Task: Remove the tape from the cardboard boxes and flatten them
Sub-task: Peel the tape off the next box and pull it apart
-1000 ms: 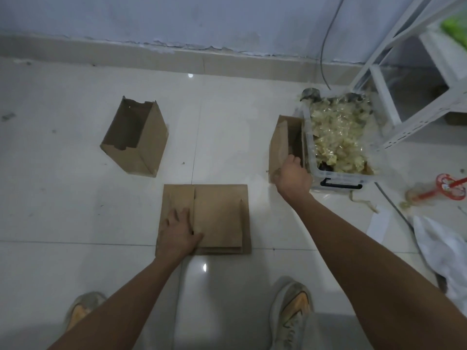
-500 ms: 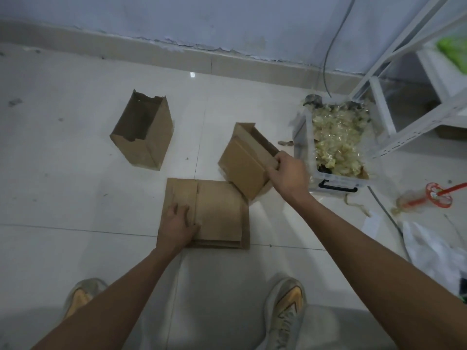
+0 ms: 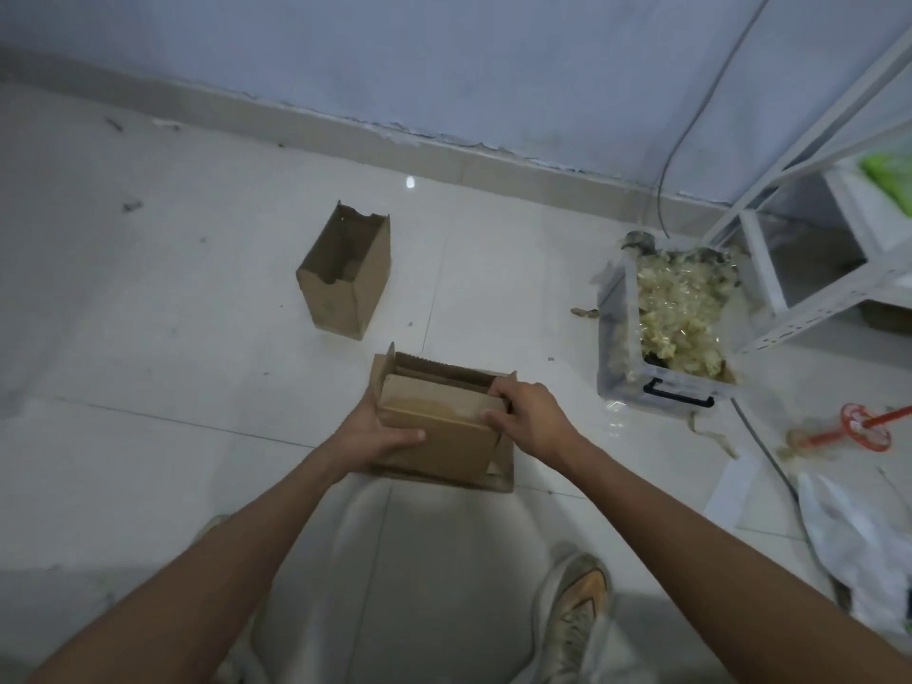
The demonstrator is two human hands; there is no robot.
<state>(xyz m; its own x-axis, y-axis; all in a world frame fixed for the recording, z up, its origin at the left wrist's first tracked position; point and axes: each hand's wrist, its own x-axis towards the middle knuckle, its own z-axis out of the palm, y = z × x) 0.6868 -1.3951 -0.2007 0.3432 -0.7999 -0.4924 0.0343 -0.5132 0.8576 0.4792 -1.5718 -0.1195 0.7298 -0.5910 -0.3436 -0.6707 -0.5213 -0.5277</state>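
Head view: both hands gripping box (image 3: 437, 436) over flattened stack (image 3: 501, 473) on floor (image 3: 148, 387), near centre. L hand (image 3: 377, 436) clasping left side, R hand (image 3: 525, 417) pinching top-right edge. Prob. best: find tape seam, peel w/ R while L is steadying.

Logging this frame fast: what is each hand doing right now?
Left hand: holding the cardboard box by its left side.
Right hand: fingers curled over the box's right edge, gripping it.
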